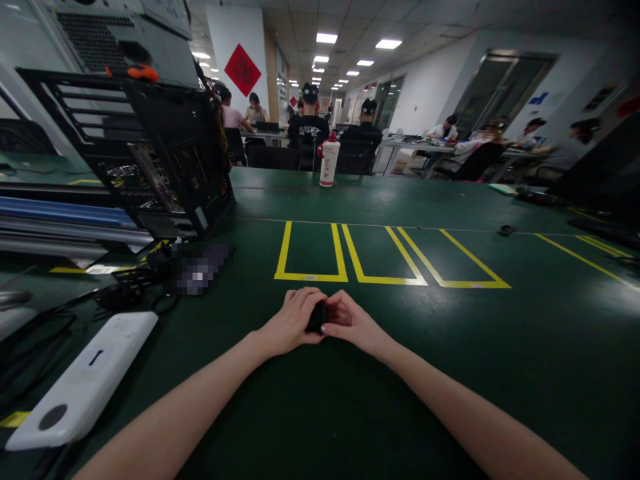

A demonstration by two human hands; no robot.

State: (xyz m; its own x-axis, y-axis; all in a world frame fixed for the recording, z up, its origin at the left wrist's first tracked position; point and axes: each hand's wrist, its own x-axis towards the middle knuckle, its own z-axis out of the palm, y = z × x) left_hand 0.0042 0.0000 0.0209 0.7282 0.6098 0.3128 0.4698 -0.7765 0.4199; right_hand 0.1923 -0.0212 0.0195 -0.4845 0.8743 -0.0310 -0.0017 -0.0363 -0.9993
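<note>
A small black object [317, 317] is held between my two hands, low over the green table [320, 407]; its kind cannot be made out because fingers cover much of it. My left hand [293, 322] curls round its left side, fingers over the top and thumb below. From the right, the fingertips and thumb of my right hand [356, 325] close on its other side. Just beyond my hands, yellow tape outlines [387, 280] mark several open-ended boxes on the tabletop.
On the left stand an open black computer case [175, 157], a long white device [85, 380] and tangled black cables [45, 333]. A white and red bottle [329, 161] stands at the far edge. A small black ring-like item [507, 230] lies right. Several people sit beyond.
</note>
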